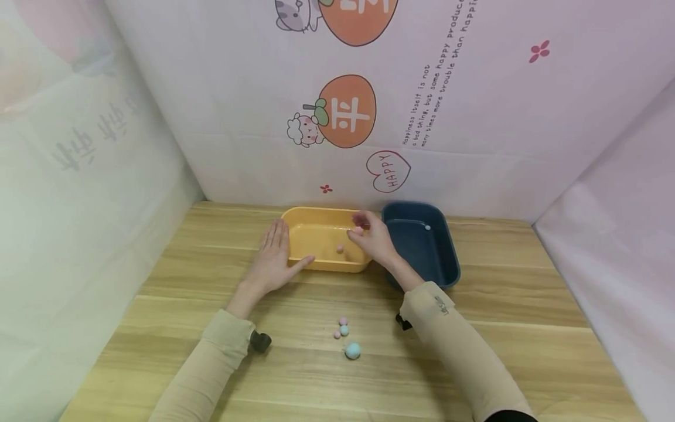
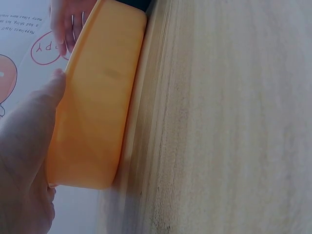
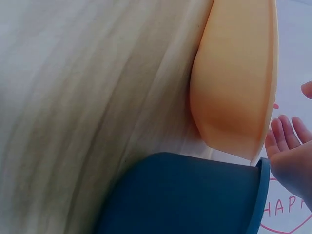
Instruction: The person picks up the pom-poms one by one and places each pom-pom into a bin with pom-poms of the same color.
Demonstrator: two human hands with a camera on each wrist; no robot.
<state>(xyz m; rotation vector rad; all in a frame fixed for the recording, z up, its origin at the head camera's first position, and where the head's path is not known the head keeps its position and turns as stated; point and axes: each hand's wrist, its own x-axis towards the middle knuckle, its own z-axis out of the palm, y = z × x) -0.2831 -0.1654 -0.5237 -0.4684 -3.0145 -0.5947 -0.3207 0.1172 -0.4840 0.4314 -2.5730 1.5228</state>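
Observation:
A yellow plastic bin [image 1: 327,265] stands by the back wall. My left hand [image 1: 271,264] lies with straight fingers along its left end, the thumb reaching over the front rim. Over the bin's right end is my right hand [image 1: 377,239], its thumb apart from the fingers. A pink ball [image 1: 358,231] shows in the gap between thumb and fingers in the head view, while the right wrist view shows the fingers [image 3: 282,134] extended. Another small pink ball [image 1: 340,248] lies in the bin.
A dark blue bin [image 1: 452,258] touches the yellow one's right side and holds a small pale ball [image 1: 428,227]. Nearer on the wooden table [image 1: 295,375] lie a larger light blue ball [image 1: 353,351], a small blue ball [image 1: 344,330] and two pink balls [image 1: 343,321].

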